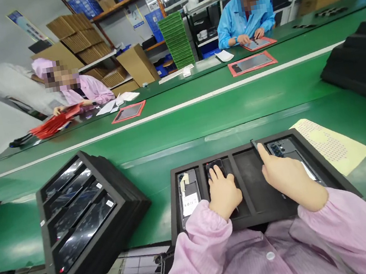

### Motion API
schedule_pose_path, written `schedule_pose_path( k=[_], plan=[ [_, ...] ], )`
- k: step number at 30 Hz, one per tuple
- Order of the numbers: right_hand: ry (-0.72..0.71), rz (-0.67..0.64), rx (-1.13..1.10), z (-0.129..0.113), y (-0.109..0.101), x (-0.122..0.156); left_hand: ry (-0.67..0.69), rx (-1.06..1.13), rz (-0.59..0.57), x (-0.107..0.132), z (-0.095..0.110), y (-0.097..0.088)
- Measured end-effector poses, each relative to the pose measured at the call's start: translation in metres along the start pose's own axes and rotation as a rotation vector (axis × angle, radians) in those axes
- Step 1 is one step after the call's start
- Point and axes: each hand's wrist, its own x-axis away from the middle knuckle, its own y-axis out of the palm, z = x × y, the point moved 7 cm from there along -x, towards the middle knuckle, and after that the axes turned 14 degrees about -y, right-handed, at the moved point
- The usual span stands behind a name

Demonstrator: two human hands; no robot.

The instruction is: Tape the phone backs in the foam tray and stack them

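Observation:
A black foam tray with several compartments lies before me on the green bench. My left hand rests with extended fingers on a dark phone in the second compartment from the left. My right hand grips a thin dark phone, tilted up nearly edge-on at the third compartment, with the index finger along its edge. The leftmost compartment holds an opened phone with a white label and a yellowish strip. Another phone, showing its camera rings, lies in the rightmost compartment, partly under my right hand.
A stack of black trays with glossy dark panels stands at left. A yellow sheet lies right of my tray, and black trays are piled farther right. Beyond the raised ledge, co-workers sit near red-framed panels.

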Motion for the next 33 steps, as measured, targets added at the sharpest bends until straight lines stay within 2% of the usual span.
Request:
schedule_pose_path(
  k=[2,5,7,10,12,14,16,18,20,25,33],
  plan=[
    [-0.053,0.006,-0.021,-0.005,0.001,0.002,-0.047,0.041,0.037,0.000,-0.013,-0.012],
    [-0.130,0.014,-0.088,0.003,0.007,0.009,-0.131,0.137,0.102,0.002,-0.051,-0.030],
    [-0.087,0.083,-0.125,0.028,0.008,0.020,-0.160,0.224,0.124,0.002,-0.078,-0.033],
    [0.051,0.370,-0.176,0.078,0.002,0.048,-0.172,0.356,0.140,0.002,-0.097,-0.021],
    [0.107,0.561,-0.154,0.104,0.000,0.068,-0.166,0.414,0.146,0.004,-0.092,-0.005],
    [0.116,0.660,-0.079,0.119,0.004,0.084,-0.120,0.421,0.163,0.008,-0.077,0.011],
    [0.125,0.697,-0.064,0.128,0.014,0.094,-0.004,0.336,0.209,0.016,-0.055,0.022],
    [0.158,0.699,-0.162,0.136,0.028,0.100,0.143,0.184,0.245,0.026,-0.036,0.030],
    [0.197,0.689,-0.282,0.142,0.043,0.103,0.247,0.054,0.224,0.032,-0.026,0.039],
    [0.269,0.723,-0.385,0.151,0.060,0.108,0.311,0.019,0.196,0.032,-0.034,0.043],
    [0.295,0.719,-0.499,0.149,0.060,0.110,0.308,0.083,0.227,0.028,-0.043,0.042]
  ],
)
